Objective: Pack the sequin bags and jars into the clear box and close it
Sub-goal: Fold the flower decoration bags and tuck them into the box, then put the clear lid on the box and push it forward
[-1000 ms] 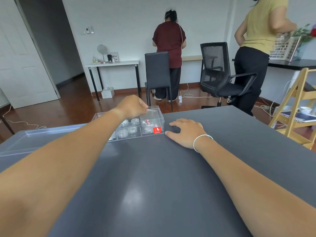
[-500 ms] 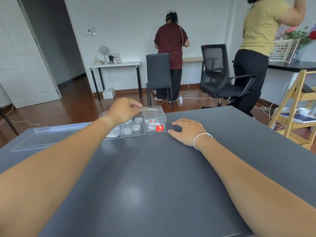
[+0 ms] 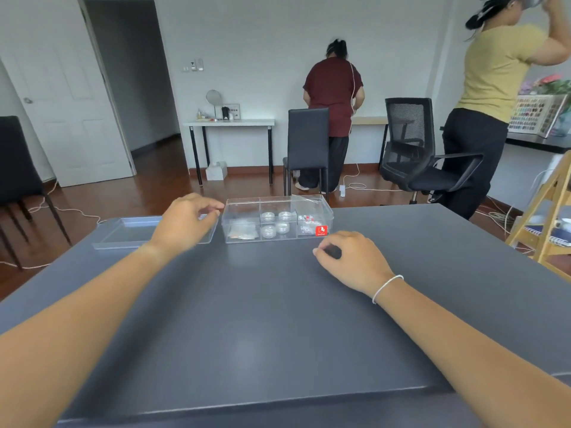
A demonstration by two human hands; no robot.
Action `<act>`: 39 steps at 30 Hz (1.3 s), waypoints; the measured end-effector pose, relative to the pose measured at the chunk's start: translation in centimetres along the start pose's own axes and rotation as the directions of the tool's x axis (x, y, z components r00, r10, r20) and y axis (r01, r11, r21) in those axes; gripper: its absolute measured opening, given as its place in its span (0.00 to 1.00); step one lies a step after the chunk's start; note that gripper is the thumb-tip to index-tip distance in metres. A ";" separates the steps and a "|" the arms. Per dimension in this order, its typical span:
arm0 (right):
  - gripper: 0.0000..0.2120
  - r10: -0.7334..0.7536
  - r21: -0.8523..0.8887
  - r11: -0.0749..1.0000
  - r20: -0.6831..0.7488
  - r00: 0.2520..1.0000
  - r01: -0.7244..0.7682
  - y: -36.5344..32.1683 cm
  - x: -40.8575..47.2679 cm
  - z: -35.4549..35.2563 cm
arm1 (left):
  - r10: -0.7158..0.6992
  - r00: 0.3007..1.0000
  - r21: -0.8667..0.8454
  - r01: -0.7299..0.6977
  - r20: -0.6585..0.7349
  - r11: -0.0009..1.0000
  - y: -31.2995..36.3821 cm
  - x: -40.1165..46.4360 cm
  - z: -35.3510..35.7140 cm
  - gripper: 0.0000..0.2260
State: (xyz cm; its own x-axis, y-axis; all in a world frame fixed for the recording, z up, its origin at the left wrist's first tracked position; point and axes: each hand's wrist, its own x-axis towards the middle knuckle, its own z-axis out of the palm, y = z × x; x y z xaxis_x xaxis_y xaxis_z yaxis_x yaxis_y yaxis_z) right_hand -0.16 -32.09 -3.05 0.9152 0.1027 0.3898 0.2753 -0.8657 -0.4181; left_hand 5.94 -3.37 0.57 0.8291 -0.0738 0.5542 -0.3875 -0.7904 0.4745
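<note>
Left hand (image 3: 185,222) has pulled out of the clear box (image 3: 277,219) since a second ago and now hovers over the lid (image 3: 123,231), fingers loosely curled and holding nothing. Right hand (image 3: 352,257) has slid back off the box corner and rests on the bench (image 3: 278,319) just in front of it, fingers curled under; can't tell if anything is in them. Box sits at the far bench edge, open: small round jars (image 3: 276,223) in the middle compartment, sequin bags (image 3: 242,233) left and right, one bag corner poking above the rim at the right. Lid lies flat just left of the box. Lid looks light, stiff, slick plastic: best taken by the long edges, thumb opposite fingers. That bag corner probably needs tucking in before the lid seats.
</note>
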 end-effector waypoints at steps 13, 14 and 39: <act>0.14 -0.286 0.066 0.958 0.116 0.951 0.280 -12.2 0.4 6.3 | -0.183 0.982 0.266 0.188 -0.042 0.946 -9.8 -6.3 -8.0 0.11; 0.14 -0.287 0.069 0.957 0.121 0.950 0.281 -12.8 0.7 6.7 | -0.213 0.976 0.275 0.216 -0.041 0.937 -10.4 -6.5 -8.2 0.12; 0.14 -0.205 0.055 0.979 0.190 0.960 0.198 -17.0 5.7 11.2 | -0.360 0.933 0.113 0.357 0.009 0.927 -12.6 -5.9 -9.1 0.05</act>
State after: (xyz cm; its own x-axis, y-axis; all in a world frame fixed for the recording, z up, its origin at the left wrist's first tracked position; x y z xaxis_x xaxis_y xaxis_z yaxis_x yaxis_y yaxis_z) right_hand 3.67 -11.31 -2.92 0.8780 0.3698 0.3038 0.4672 -0.7997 -0.3771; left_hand 2.29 12.56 -2.44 0.9167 0.2102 0.3398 -0.0181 -0.8278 0.5607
